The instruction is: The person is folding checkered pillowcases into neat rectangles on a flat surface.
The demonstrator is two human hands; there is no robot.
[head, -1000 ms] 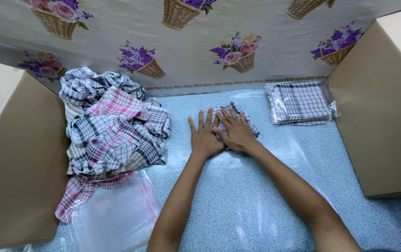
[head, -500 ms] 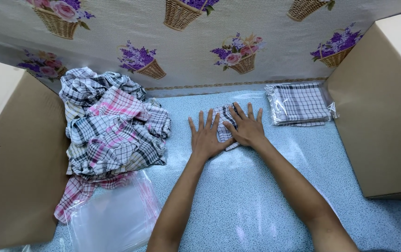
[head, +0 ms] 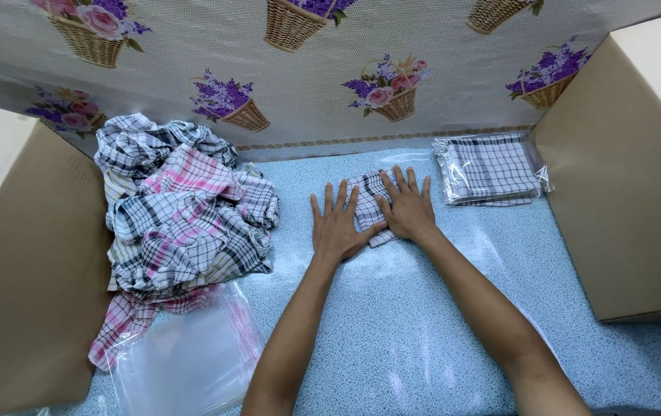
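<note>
From the head view I see my left hand [head: 337, 227] and right hand [head: 408, 209] pressed flat, fingers spread and grasping nothing, on a small folded checked cloth [head: 367, 206] mid-surface [head: 423, 331]; it looks soft, light, best pinched at its edges.

A single head-worn camera looks steeply down and forward from close above the speckled pale-blue tabletop [head: 392, 339], facing the flower-basket patterned backdrop sheet [head: 315, 85] at its far edge, with plain brown cardboard boxes [head: 630, 177] framing both sides and both forearms entering from below.
</note>
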